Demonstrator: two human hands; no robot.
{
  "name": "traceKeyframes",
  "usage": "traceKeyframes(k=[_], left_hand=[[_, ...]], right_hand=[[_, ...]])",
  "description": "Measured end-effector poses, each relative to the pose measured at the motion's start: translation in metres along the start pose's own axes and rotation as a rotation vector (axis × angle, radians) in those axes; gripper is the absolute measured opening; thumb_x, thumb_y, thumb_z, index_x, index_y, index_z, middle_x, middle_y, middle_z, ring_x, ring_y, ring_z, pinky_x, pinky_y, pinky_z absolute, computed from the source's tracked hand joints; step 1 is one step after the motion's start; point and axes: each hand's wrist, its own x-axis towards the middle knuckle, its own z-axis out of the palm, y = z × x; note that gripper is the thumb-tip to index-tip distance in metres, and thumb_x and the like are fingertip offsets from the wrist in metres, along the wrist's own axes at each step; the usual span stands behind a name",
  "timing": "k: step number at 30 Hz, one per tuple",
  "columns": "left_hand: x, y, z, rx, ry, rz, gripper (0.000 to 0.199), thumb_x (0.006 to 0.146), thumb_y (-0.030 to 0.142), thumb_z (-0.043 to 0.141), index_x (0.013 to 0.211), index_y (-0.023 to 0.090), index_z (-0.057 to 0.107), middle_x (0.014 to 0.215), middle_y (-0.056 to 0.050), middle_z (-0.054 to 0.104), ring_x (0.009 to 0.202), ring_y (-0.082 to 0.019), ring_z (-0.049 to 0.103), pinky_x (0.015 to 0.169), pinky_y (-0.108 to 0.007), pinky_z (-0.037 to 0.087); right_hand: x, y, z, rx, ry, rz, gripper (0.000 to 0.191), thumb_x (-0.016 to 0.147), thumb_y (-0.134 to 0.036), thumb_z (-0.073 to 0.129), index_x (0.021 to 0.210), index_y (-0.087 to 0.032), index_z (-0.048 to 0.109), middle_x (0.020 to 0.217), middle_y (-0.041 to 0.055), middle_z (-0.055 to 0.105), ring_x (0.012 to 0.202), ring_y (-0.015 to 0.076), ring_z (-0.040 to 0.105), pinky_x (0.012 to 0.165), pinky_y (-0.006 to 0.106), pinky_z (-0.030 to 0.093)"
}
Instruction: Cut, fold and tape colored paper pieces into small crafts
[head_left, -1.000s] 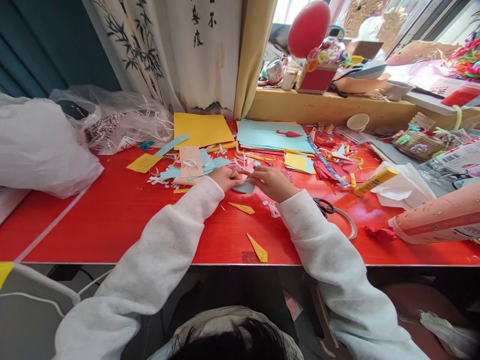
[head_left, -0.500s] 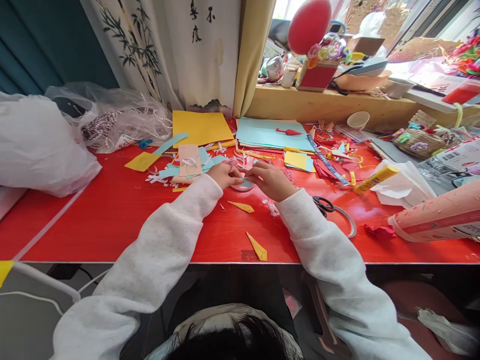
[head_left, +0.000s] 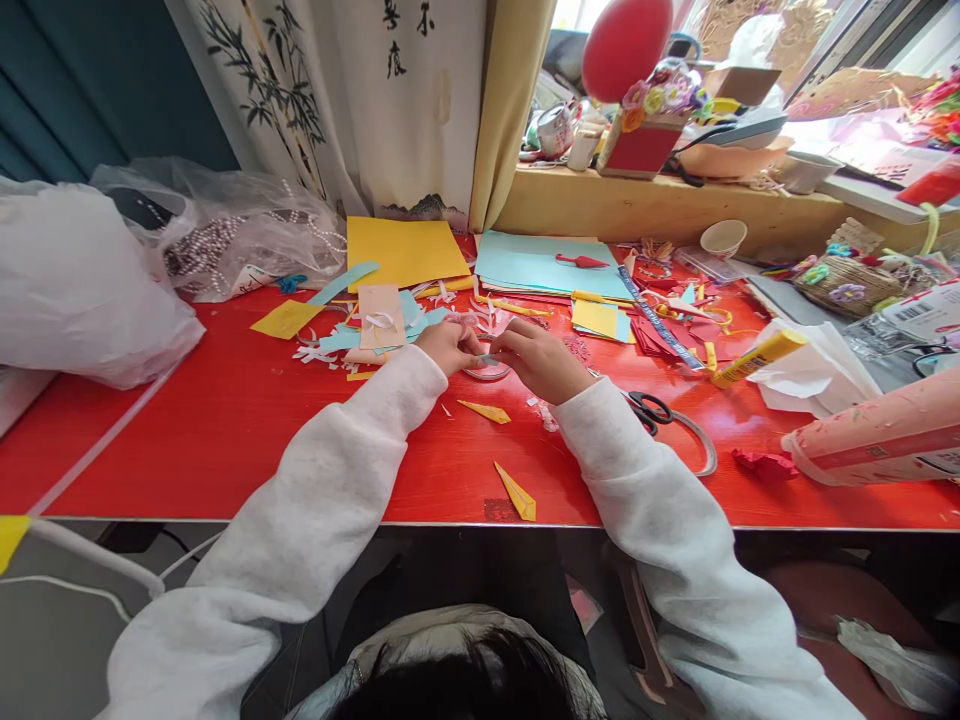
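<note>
On the red table (head_left: 285,430), both hands (head_left: 491,358) pinch light blue paper (head_left: 487,360)

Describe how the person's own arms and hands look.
Both arms wear long, loose, pale grey-white sleeves, plain and softly creased, gathered into folds along the forearms and reaching the wrists. The left hand and right hand are bare, without gloves.

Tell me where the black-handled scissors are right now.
In the head view, the black-handled scissors lie on the red table to the right, beside the right sleeve.
</note>
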Motion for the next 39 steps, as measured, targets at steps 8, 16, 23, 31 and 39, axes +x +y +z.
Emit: traceKeyframes(k=[8,16,23,31,39], left_hand=[[0.0,-0.001,0.0,-0.312,-0.078,-0.06,0.009,0.069,0.019,0.06,0.074,0.012,0.057,0.056,0.002,0.054,0.05,-0.009,0.054,0.05,-0.022,0.046],[0.001,-0.001,0.001,-0.303,0.062,0.027,0.008,0.065,0.013,0.064,0.072,0.011,0.06,0.055,0.003,0.056,0.05,-0.007,0.054,0.052,-0.021,0.048],[0.002,-0.001,0.0,-0.465,0.029,-0.087,0.013,0.063,0.015,0.067,0.075,0.009,0.064,0.053,0.002,0.057,0.046,-0.007,0.053,0.055,-0.023,0.049],[0.0,0.005,-0.005,-0.481,0.07,-0.032,0.026,0.056,0.029,0.075,0.068,0.009,0.062,0.054,0.001,0.056,0.048,-0.008,0.052,0.055,-0.025,0.047],[0.001,0.002,-0.001,-0.408,0.189,0.064,0.019,0.065,0.028,0.065,0.075,0.012,0.065,0.055,0.002,0.056,0.051,-0.007,0.052,0.054,-0.022,0.046]], right_hand=[[0.0,0.002,0.001,-0.086,0.047,-0.002,0.02,0.088,-0.025,0.041,0.088,-0.016,0.059,0.088,0.0094,0.057,0.079,0.0181,0.052,0.07,0.03,0.039],[0.0,0.002,-0.002,-0.026,-0.042,0.294,0.024,0.085,-0.032,0.046,0.074,-0.016,0.06,0.075,0.0056,0.063,0.068,0.0158,0.055,0.066,0.028,0.036],[0.001,0.002,-0.003,0.073,0.054,0.264,0.014,0.08,-0.025,0.053,0.073,-0.015,0.058,0.074,0.0055,0.062,0.065,0.0143,0.051,0.058,0.025,0.032],[0.002,-0.003,-0.01,0.477,0.059,0.367,0.041,0.084,-0.049,0.04,0.07,-0.015,0.057,0.066,0.0036,0.058,0.061,0.0119,0.052,0.061,0.025,0.039],[0.002,-0.003,-0.016,0.93,-0.007,0.501,0.044,0.07,-0.057,0.055,0.064,-0.014,0.056,0.059,0.001,0.052,0.053,0.0083,0.049,0.052,0.024,0.042]])
